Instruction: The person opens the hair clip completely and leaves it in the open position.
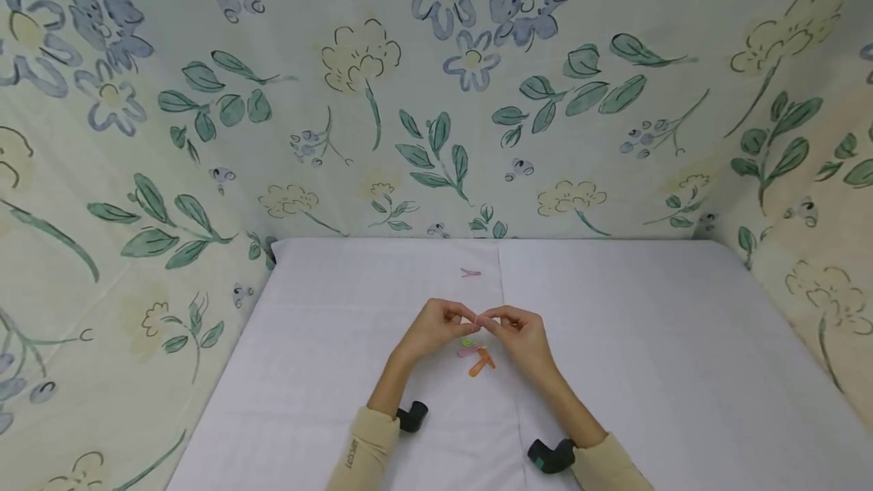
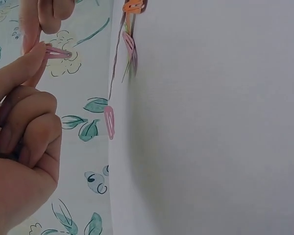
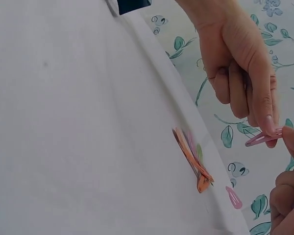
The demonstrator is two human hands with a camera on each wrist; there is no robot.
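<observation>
A small pink snap hair clip is raised over the table between both hands, its prongs slightly spread. My left hand pinches it between thumb and fingertip. From the other side, the thumb and forefinger of my right hand pinch its end, so the fingertips of both hands meet and partly cover it. Below them lies a small pile with an orange hair clip, a green hair clip and a pinkish-purple hair clip. Farther off, another pink hair clip lies alone.
A white cloth covers the table. Floral curtains hang behind it and along both sides. Black wrist devices sit at both sleeves, low over the cloth.
</observation>
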